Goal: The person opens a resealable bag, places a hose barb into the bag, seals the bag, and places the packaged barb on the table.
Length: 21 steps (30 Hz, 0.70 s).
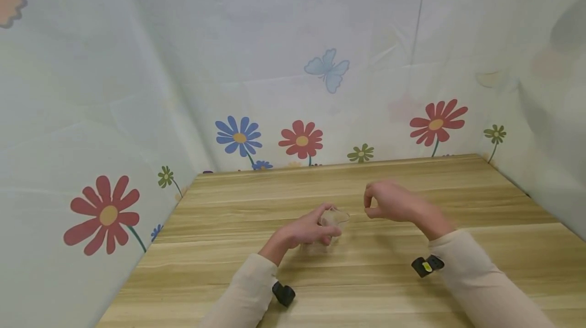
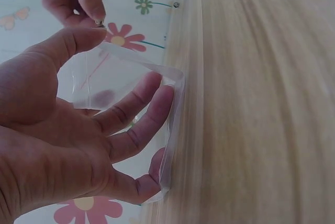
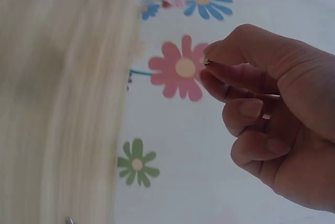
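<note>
My left hand (image 1: 311, 228) gripped the clear box (image 1: 337, 216) between thumb and fingers, roughly midway between the left and right edges of the surface (image 1: 256, 201); I couldn't tell whether it touched down. It seemed light and stiff, thin and slippery, liable to crack if squeezed, so opposite walls, lightly held, looked best. My right hand (image 1: 393, 201), near it, pinched a tiny piece (image 3: 208, 61) at the fingertips, probably hard and nearly weightless, easily dropped, best nipped by its sides.
</note>
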Each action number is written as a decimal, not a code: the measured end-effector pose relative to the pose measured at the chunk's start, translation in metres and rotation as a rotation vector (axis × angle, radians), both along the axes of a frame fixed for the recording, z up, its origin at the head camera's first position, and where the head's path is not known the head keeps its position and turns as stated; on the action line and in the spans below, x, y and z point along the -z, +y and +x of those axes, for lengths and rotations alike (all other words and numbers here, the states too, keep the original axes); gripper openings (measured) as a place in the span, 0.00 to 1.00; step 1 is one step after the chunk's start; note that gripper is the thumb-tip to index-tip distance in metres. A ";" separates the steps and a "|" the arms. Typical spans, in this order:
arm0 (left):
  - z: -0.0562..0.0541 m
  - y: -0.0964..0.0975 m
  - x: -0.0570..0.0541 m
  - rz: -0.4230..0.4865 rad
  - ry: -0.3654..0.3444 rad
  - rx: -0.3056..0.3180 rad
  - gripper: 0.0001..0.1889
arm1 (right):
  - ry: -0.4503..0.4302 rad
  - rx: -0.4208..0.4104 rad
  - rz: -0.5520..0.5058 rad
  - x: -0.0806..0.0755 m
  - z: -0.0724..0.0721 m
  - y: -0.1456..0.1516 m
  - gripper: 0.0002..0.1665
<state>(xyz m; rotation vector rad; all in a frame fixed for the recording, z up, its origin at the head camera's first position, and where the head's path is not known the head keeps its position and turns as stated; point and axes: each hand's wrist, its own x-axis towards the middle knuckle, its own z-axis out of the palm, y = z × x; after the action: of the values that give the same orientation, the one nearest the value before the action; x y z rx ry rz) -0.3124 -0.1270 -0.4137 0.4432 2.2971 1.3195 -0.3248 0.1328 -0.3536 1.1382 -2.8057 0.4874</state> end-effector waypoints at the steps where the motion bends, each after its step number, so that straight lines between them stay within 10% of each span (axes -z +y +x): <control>1: 0.000 0.000 0.000 0.002 -0.002 -0.001 0.33 | 0.003 -0.025 -0.011 0.002 0.000 -0.005 0.05; 21: 0.002 0.000 -0.002 -0.022 -0.006 -0.002 0.39 | 0.039 -0.052 -0.103 0.028 0.000 -0.049 0.03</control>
<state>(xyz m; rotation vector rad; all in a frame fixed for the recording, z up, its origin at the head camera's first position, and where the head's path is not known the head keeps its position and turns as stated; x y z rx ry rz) -0.3100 -0.1266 -0.4112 0.4298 2.3052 1.2935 -0.3244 0.0838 -0.3816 1.1889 -2.6897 0.5995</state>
